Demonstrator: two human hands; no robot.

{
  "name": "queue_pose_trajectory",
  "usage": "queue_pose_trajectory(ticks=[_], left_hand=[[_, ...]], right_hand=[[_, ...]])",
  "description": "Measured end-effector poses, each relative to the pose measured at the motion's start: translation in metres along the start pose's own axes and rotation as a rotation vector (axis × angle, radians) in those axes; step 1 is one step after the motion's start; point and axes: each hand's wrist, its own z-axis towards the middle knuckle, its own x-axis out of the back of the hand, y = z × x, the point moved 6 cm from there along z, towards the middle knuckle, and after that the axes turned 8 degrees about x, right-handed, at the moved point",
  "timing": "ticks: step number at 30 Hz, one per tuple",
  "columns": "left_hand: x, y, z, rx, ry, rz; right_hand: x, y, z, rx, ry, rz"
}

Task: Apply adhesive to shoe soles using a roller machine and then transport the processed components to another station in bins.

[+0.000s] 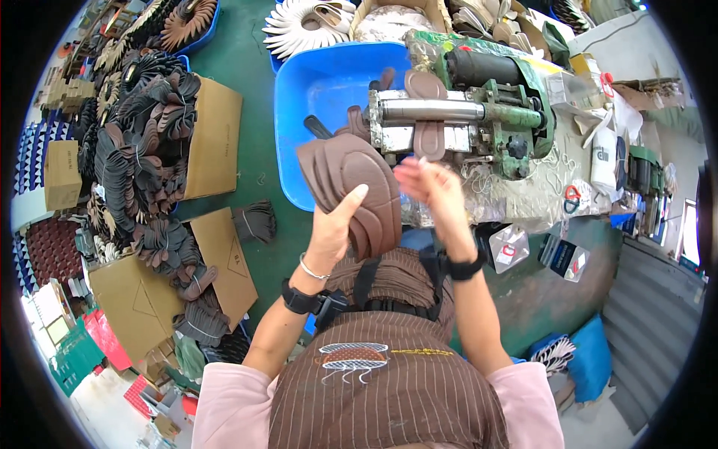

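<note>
My left hand (334,228) grips a fanned stack of brown shoe insoles (370,179), its thumb pressed on the top one. Just right of the stack, my right hand (441,196) is raised with its fingers stretched out and a little blurred; nothing shows in it. Beyond both hands stands a green roller machine (516,112) with a shiny metal roller (430,111). One brown insole (428,141) lies across the machine under that roller, an end sticking out on each side.
A blue tub (299,90) with a few insoles sits left of the machine. On the worktable (486,198) lie loose threads and red-handled scissors (572,198). Cardboard boxes (217,138) and heaps of dark insoles (142,150) crowd the left side.
</note>
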Motion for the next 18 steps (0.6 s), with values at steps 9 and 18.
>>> queue_pose_trajectory(ticks=[9, 18], left_hand=[[-0.02, -0.002, 0.01, -0.085, -0.049, 0.093], [-0.009, -0.005, 0.013, -0.131, 0.083, 0.147]], right_hand=[[0.057, 0.013, -0.008, 0.28, 0.305, -0.161], [-0.02, 0.011, -0.022, 0.036, -0.13, -0.147]])
